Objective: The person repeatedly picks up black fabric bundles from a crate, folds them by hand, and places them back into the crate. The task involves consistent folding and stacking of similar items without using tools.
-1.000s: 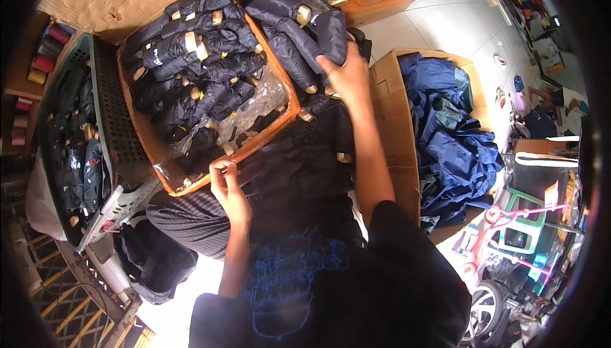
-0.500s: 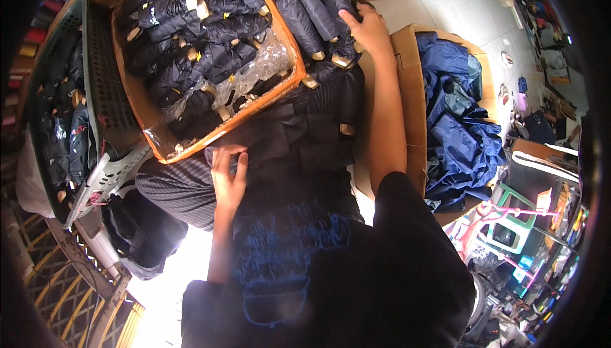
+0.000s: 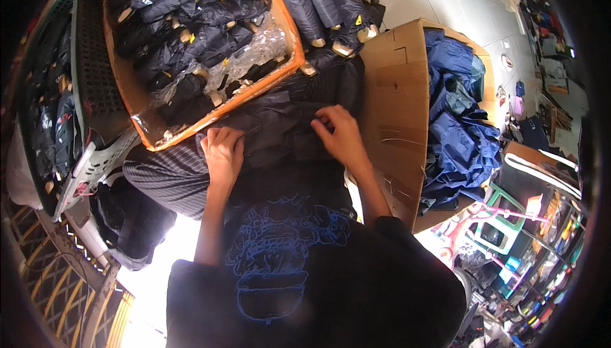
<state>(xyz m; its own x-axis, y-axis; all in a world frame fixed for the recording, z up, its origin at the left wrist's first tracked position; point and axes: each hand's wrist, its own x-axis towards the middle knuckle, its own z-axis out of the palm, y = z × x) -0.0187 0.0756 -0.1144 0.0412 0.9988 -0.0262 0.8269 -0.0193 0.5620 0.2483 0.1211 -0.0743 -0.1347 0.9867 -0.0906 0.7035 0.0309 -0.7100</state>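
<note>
A piece of thin black cloth [image 3: 270,122] is spread over my lap, hard to tell from my dark clothes. My left hand [image 3: 223,151] is closed at its left edge, fingers curled down with the cloth under the tips. My right hand [image 3: 342,137] hovers by the cloth's right side; thumb and forefinger are apart, with nothing seen between them. Just beyond, an orange-edged carton [image 3: 219,118] holds rolled black fabric bundles [image 3: 191,52] with tan ends and crumpled clear plastic. More rolled bundles [image 3: 312,1] lie to its right.
A tall cardboard box [image 3: 391,106] of blue fabric [image 3: 455,138] stands close to my right arm. At the left is a grey-green perforated basket [image 3: 102,87] with more dark bundles. A dark bag [image 3: 137,221] lies below it. Cluttered shelves [image 3: 541,259] and a green stool [image 3: 503,224] are at right.
My right hand has come back from the rolled bundles at upper right to the cloth on my lap. The left hand's fingers have curled in more. The view has shifted slightly.
</note>
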